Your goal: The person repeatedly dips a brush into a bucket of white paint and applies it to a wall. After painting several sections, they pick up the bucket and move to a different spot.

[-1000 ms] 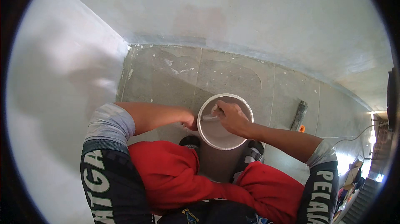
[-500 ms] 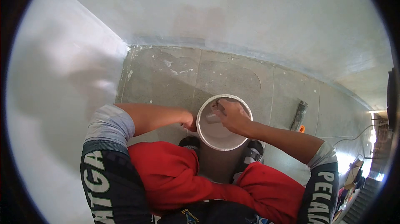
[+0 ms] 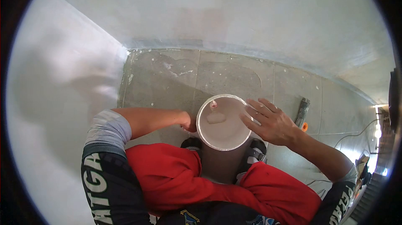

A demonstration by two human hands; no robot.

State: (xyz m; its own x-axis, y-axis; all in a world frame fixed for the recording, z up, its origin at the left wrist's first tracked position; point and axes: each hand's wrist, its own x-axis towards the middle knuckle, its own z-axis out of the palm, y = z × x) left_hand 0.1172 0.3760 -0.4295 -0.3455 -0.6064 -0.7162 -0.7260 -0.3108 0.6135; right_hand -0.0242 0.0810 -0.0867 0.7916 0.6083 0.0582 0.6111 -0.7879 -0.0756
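Note:
A round bucket (image 3: 200, 135) with a pale, crusted rim stands on the floor between my feet. Inside it is a pinkish-grey mix (image 3: 226, 135). A pale, coated object (image 3: 215, 118) lies in the mix, with a small whitish end marked with red (image 3: 213, 104) by the far rim; its kind is not clear. My right hand (image 3: 272, 122) is empty, its fingers spread at the bucket's right rim. Against the bucket's left side rests my left hand (image 3: 188, 121), its fingers curled; what they hold, if anything, is hidden.
A dark grey tool with an orange ring (image 3: 305, 127) lies on the tiles to the right. Smooth grey walls (image 3: 251, 15) meet in a corner at the far left. White splashes dot the floor tiles (image 3: 163, 84). Cables (image 3: 356, 135) and clutter sit at the far right.
My right hand has let go of the object in the bucket and moved out to the right, fingers opening. My left hand stays beside the bucket.

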